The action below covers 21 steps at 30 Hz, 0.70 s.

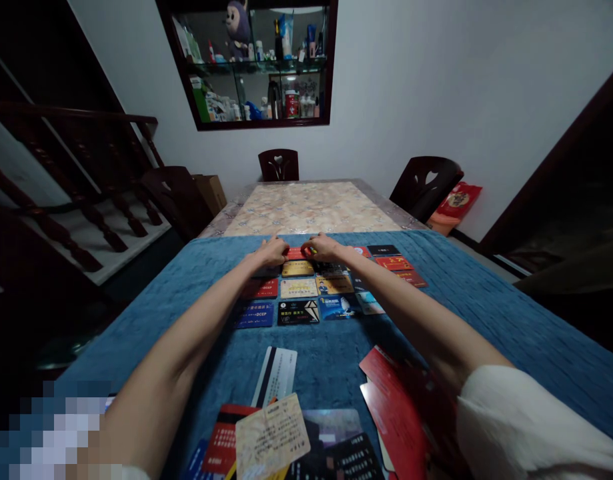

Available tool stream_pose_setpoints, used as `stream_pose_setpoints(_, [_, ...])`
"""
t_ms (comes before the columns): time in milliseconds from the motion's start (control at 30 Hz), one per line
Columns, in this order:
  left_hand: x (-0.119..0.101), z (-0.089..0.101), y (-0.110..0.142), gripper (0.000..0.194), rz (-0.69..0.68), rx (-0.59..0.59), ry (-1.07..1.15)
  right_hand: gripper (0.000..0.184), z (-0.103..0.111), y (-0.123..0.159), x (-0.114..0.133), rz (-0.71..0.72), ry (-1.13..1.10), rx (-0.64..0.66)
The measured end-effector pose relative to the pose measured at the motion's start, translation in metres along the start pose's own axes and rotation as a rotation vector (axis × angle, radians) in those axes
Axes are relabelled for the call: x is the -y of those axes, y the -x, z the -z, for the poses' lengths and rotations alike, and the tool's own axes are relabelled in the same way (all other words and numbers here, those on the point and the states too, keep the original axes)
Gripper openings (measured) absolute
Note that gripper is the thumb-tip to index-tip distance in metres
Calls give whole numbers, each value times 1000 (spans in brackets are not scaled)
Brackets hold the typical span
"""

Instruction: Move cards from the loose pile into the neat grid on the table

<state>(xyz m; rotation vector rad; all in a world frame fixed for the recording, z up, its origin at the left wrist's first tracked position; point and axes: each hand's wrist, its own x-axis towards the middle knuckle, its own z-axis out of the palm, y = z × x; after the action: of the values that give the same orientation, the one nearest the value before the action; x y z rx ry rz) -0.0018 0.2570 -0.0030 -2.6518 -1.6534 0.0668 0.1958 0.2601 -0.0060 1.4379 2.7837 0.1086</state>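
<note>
At the far row of cards on the blue cloth [331, 360], my left hand [273, 253] has its fingers curled at the left end of a red card [297, 253]. My right hand [323, 248] grips the same card's right end, its fingers bent and partly hiding it. Just below lies a gold card [297, 268]. Nearer rows hold a cream card [299, 288], a yellow card [335, 285], a black VIP card [298, 313] and two blue cards [255, 315]. My forearms cover parts of the outer cards.
Close to me lies a loose pile with a beige card [273, 437], a white striped card [276, 375] and black cards [353, 460]. Red folders or envelopes [396, 413] lie at its right. Dark chairs [426, 187] stand around the table [316, 207].
</note>
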Motion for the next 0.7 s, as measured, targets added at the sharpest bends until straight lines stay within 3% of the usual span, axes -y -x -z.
stream_pose_setpoints(400, [0,-1,-5,28,0,19,15,35,-6,-5,-2,-7,15,34])
stream_pose_setpoints(700, [-9,4,-9,19,36,32,-1,36,-1,0,6,-39,26,43])
